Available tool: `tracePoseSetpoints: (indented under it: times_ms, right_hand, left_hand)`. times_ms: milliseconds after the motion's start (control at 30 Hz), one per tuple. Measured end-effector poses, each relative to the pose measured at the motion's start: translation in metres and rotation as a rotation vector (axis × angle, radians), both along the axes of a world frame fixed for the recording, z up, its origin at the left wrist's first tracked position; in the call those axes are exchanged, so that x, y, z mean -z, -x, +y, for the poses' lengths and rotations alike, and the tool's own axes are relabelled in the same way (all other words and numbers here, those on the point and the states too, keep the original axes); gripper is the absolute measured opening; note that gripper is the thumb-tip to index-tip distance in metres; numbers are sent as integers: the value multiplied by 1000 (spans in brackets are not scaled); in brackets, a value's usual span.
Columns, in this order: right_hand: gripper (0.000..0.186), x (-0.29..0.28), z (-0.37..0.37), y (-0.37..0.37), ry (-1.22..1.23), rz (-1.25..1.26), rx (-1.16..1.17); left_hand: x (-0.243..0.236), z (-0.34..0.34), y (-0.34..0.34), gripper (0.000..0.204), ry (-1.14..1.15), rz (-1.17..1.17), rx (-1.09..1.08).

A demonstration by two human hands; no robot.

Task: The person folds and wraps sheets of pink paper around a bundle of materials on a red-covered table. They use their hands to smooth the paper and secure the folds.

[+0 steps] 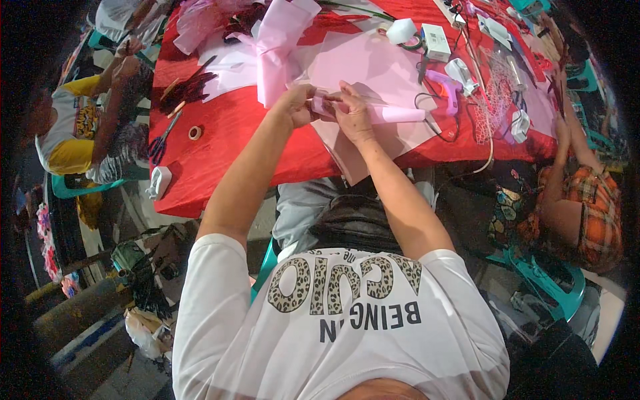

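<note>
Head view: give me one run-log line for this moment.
Left hand: holds pink strip | Right hand: holds it too | Red tablecloth: glue gun right, scissors left

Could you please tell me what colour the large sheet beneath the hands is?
The sheet is pale pink, as the head view, the only one, shows.

Pink wrap point(400, 114) — smooth, perhaps paper; red covering point(230, 150) — matt, rumpled cloth.

The left hand point(298, 107), right hand point(354, 117) and pink roll point(401, 114) block the middle. At left on the red desk point(227, 152), a hand fits between the tape roll point(195, 133) and left arm point(250, 170). At upper right, a glue gun point(449, 93) and white box point(436, 43) get in the way.
</note>
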State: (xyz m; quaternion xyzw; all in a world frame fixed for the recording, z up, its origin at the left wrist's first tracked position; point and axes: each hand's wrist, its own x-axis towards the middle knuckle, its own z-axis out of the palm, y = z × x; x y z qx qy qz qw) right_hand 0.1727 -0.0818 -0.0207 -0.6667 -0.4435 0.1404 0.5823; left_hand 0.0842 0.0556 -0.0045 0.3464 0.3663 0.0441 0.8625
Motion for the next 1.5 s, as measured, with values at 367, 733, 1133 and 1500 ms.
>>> tracePoseSetpoints:
  times_ms: [367,733,1133,1500]
  right_hand:
    - [21,3,-1,-7,-11,-32,5]
    - [21,-11,-5,1,-35,17,11]
    - [22,-7,-5,1,27,-27,-1]
    - [25,-2,-4,-3,-27,-88,23]
  left_hand:
    - [-36,-11,-8,38,105,83,45]
    - [-15,8,-2,28,11,11,207]
    - [-18,-3,-2,32,266,-34,83]
    - [-41,-4,2,29,-136,-93,393]
